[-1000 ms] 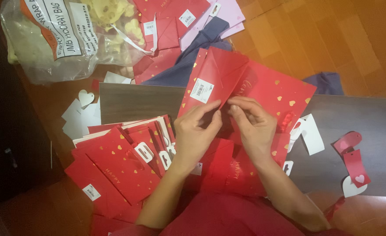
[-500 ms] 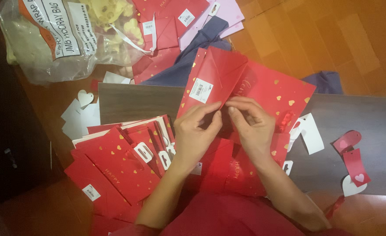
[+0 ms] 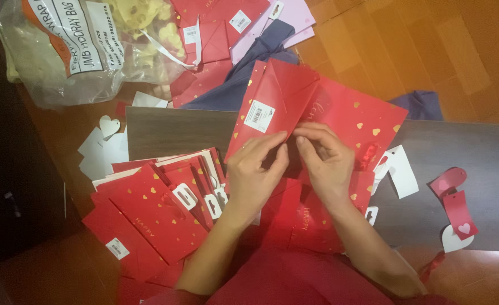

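Red paper gift bag with small gold hearts lies flattened on the dark wood-grain worktop, its white sticker facing up; the left hand and right hand meet at its lower edge, fingers pinched on a fold of the paper, though what sits between the fingertips is too dark to tell; a stack of flat red bags with white hang tabs lies just left of the left hand; a clear plastic sack of pale filler rests on the wooden floor, top left.
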